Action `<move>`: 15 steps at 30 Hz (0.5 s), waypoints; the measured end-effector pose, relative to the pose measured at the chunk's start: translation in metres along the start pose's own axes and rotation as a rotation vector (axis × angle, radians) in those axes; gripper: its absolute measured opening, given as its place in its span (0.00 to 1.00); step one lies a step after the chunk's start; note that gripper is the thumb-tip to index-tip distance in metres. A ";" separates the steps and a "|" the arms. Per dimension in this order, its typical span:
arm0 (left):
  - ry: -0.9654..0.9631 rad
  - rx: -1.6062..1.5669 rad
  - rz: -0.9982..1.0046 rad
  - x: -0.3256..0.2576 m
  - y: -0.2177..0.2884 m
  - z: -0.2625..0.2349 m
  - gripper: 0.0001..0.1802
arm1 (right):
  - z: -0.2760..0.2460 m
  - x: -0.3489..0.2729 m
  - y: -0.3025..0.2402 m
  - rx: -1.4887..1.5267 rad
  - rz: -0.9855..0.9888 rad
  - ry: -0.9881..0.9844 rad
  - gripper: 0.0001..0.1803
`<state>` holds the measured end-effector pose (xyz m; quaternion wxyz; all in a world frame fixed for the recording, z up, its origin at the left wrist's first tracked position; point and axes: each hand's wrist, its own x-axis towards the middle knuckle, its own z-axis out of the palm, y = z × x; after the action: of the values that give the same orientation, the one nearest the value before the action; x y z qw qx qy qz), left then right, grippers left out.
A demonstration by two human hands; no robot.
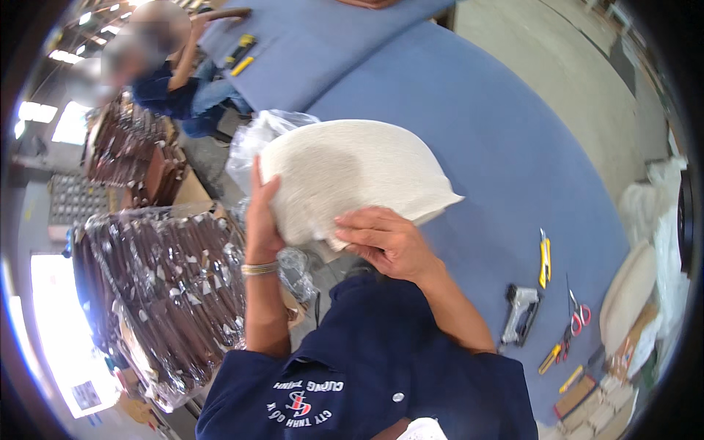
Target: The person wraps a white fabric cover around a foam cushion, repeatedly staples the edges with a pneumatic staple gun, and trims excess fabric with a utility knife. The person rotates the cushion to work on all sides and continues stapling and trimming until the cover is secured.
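A rounded cushion pad [359, 165] covered in cream fabric is held up in front of me, over the near left edge of the blue-covered table [499, 169]. My left hand [262, 220] grips its left side, thumb over the cream face and the other fingers mostly hidden. My right hand [389, 242] pinches the fabric at the pad's near edge, fingers bent over the top and thumb below. A loose corner of fabric sticks out at the pad's right end. The pad's underside cannot be seen.
On the table's right lie a yellow utility knife [545, 260], a staple gun [521, 315], red-handled scissors [579, 317] and a yellow-handled tool [551, 357]. Plastic-wrapped brown parts [169, 293] stand left. Clear plastic [253, 143] is behind the pad. Another person [165, 92] works at far left.
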<state>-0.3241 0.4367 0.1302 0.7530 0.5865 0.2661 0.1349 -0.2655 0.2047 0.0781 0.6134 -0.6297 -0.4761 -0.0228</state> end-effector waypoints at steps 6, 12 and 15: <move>0.227 -0.009 -0.414 0.001 -0.114 -0.120 0.36 | -0.042 -0.156 0.092 0.177 1.001 0.568 0.19; 0.166 -0.195 -0.599 -0.018 -0.209 -0.143 0.39 | -0.061 -0.147 0.121 0.416 1.288 0.765 0.32; 0.198 -0.147 -0.599 -0.020 -0.238 -0.152 0.42 | -0.044 -0.120 0.148 0.621 1.241 0.806 0.26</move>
<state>-0.4512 0.4843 -0.1185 0.7699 0.4104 0.4884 -0.0174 -0.2144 0.1317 -0.0959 0.7861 -0.5236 0.2345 0.2302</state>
